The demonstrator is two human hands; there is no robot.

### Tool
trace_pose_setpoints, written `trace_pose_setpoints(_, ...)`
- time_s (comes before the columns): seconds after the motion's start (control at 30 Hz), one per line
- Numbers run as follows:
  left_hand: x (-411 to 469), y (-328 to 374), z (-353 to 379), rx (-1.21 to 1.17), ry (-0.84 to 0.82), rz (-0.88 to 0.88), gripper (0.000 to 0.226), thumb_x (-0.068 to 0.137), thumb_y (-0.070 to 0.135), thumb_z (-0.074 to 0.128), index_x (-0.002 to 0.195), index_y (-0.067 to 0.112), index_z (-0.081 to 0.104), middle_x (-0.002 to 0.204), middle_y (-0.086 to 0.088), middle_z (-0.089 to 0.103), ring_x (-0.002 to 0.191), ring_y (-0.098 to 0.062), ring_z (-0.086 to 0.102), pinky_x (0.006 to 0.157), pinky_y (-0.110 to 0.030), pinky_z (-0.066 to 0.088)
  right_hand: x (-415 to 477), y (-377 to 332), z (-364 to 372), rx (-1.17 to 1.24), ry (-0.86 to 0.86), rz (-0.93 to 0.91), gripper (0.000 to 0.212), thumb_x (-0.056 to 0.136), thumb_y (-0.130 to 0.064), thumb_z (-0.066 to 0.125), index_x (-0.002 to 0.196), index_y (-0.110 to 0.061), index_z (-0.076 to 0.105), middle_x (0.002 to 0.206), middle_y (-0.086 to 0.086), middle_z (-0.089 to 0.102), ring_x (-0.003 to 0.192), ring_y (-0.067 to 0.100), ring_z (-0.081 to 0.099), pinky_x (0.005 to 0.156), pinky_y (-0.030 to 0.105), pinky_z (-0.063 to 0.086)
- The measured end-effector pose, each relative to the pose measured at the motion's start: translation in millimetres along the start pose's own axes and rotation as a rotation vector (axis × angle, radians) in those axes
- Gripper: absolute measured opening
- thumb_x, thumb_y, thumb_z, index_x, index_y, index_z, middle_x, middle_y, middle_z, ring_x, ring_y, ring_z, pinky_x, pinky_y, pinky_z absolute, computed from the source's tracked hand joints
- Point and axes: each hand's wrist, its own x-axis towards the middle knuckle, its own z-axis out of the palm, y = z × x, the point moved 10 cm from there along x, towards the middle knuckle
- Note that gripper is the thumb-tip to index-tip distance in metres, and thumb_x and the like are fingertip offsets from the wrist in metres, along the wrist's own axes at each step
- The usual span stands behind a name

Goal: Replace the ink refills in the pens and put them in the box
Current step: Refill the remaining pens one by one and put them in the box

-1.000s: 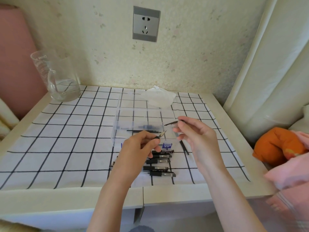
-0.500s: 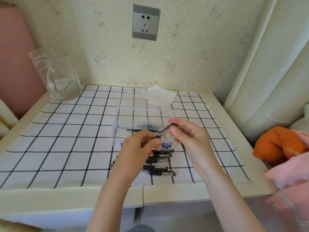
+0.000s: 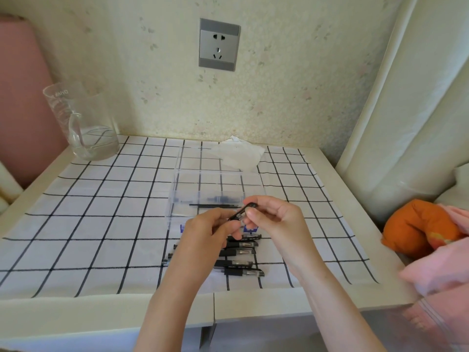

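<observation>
Gripped pen [image 3: 241, 212] from both ends, fingers [image 3: 255, 215] curled: left hand [image 3: 208, 235] at its near-left end, right hand [image 3: 278, 222] at far-right; box [image 3: 177, 196] just beyond.

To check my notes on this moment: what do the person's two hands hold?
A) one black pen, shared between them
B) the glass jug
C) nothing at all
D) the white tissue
A: the left hand and the right hand both grip one black pen, held above the front of the clear box.
</observation>
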Motion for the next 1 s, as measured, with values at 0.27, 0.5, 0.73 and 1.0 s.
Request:
trace_pose_setpoints(0.27, -1.3, 4.4, -25.3, 0.024, 0.192, 0.019, 0.02, 0.091, 0.031, 0.053, 0.111, 0.031, 0.055, 0.097, 0.022, 0.061, 0.087, 0.012, 0.056, 0.067, 0.005, 0.039, 23.0, -19.1, -46.2, 0.004, 0.242, -0.052, 0.016, 0.088, -0.001, 0.06, 0.096, -0.012, 0.068, 0.075, 0.003, 0.069, 0.064, 0.009, 0.064, 0.068, 0.017, 0.052)
trace_pose_setpoints(0.5, -0.8, -12.8, -27.3, 0.127, 0.223, -0.061, 0.014, 0.091, 0.017, 0.055, 0.097, 0.024, 0.065, 0.086, 0.009, 0.069, 0.083, -0.003, 0.063, 0.071, -0.012, 0.047, 63.0, -23.1, -68.4, 0.033, 0.459, -0.097, 0.015, 0.088, 0.004, 0.057, 0.098, -0.004, 0.065, 0.076, 0.004, 0.066, 0.061, 0.004, 0.066, 0.076, 0.022, 0.056)
trace_pose_setpoints(0.73, 0.9, -25.3, -7.2, 0.423, 0.101, -0.081, 0.022, 0.094, 0.019, 0.051, 0.106, 0.027, 0.067, 0.102, 0.01, 0.067, 0.086, -0.005, 0.059, 0.076, -0.016, 0.044, 88.4, 7.5, -31.3, -0.081, 0.325, 0.011, 0.017, 0.087, 0.005, 0.056, 0.101, 0.002, 0.066, 0.073, 0.006, 0.068, 0.062, 0.012, 0.068, 0.064, 0.023, 0.057)
trace_pose_setpoints(1.0, 4.9, -27.8, 3.0, 0.565, 0.1, -0.069, 0.033, 0.094, 0.009, 0.046, 0.119, 0.024, 0.061, 0.117, 0.005, 0.066, 0.106, -0.01, 0.061, 0.091, -0.022, 0.046, 85.9, 24.3, -23.6, -0.347, 0.194, 0.09, 0.027, 0.093, -0.002, 0.051, 0.116, 0.0, 0.064, 0.08, -0.002, 0.065, 0.064, 0.011, 0.066, 0.052, 0.012, 0.038)
